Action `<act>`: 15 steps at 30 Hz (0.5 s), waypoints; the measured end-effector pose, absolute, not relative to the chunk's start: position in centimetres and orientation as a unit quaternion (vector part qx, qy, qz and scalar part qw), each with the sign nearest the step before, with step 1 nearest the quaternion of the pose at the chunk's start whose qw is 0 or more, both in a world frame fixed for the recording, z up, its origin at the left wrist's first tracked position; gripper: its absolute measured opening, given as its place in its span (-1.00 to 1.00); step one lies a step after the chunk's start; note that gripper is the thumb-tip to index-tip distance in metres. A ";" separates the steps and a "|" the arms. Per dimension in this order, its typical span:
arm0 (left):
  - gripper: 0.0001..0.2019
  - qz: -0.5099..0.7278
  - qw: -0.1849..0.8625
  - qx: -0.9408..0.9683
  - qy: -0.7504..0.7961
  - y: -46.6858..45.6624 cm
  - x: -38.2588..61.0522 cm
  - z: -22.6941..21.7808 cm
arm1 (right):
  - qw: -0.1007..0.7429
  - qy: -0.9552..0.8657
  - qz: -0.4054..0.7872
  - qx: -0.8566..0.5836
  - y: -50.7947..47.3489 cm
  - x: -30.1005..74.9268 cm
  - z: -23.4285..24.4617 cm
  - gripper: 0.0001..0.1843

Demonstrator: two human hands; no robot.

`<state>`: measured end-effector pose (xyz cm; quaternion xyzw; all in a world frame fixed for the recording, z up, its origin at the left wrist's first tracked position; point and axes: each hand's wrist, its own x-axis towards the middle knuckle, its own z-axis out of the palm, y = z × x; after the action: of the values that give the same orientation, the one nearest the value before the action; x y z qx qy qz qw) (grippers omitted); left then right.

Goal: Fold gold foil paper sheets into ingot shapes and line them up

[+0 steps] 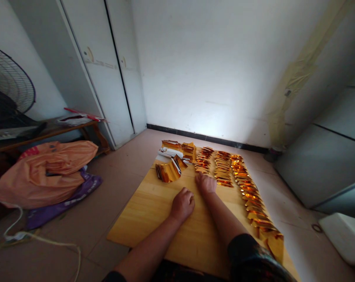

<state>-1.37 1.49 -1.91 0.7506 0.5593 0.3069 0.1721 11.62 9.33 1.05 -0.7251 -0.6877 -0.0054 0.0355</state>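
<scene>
Head-worn view, forward and down

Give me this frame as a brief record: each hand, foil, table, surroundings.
Left hand: the left hand is curled over the table; anything inside is hidden
Right hand: the right hand is at the near end of the left row; grip unclear
Foil rows: left row, middle row and right row; the right one is longest, along the table's right edge
Loose foil: curved bundle, left of the rows
Surroundings: fan, wardrobe, orange bag, purple bag, all to the left
</scene>
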 end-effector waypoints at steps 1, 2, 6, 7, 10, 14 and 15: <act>-0.90 0.309 0.172 0.751 0.558 1.5 -1.4 -1.9 | 0.033 -0.684 -0.004 -0.729 9.5 11.6 1.1 -0.58; -0.90 0.310 0.172 0.751 0.557 1.5 -1.4 -1.9 | 0.033 -0.681 -0.003 -0.732 9.6 11.7 1.1 -0.58; -0.90 0.310 0.173 0.752 0.555 1.4 -1.4 -1.9 | 0.031 -0.674 0.010 -0.738 10.1 12.0 1.3 -0.57; -0.89 0.309 0.173 0.753 0.555 1.4 -1.4 -1.9 | 0.030 -0.672 0.012 -0.740 10.2 12.1 1.3 -0.57; -0.89 0.307 0.172 0.754 0.555 1.4 -1.4 -1.9 | 0.026 -0.666 0.014 -0.746 10.3 12.3 1.3 -0.58; -0.89 0.300 0.176 0.754 0.557 1.4 -1.4 -1.8 | 0.029 -0.666 0.011 -0.745 10.5 12.3 1.1 -0.58; -0.89 0.298 0.177 0.754 0.559 1.3 -1.4 -1.8 | 0.031 -0.668 0.011 -0.744 10.5 12.3 1.1 -0.57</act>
<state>-1.42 1.34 -1.77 0.7536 0.5585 0.2983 0.1765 12.29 10.51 1.05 -0.7436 -0.6678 0.0109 0.0315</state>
